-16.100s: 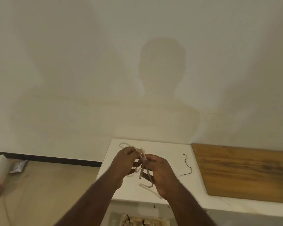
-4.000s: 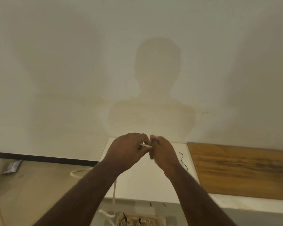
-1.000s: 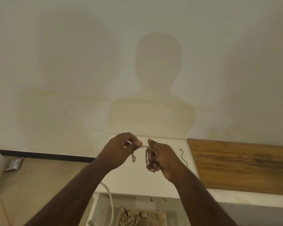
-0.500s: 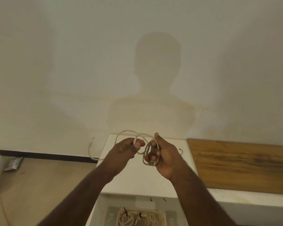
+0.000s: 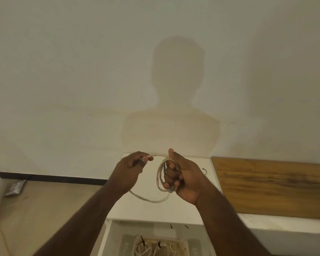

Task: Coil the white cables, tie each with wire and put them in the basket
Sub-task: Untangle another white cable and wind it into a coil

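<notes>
I see the right hand gripping a coil of white cable above the white table, fingers curled through its loops. Left of the coil, the left hand pinches the cable's free stretch, which sags in a loop below the coil. Right of the coil a black wire lies on the table. Below the table's near edge sits the basket, holding tied cable bundles.

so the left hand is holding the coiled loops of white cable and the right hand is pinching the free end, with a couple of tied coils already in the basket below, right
Not quite: the hands are swapped. In the head view, the right hand holds the coiled loops of white cable, and the left hand pinches the free end. The rest stands: two tied coils already lie in the basket below.
</notes>
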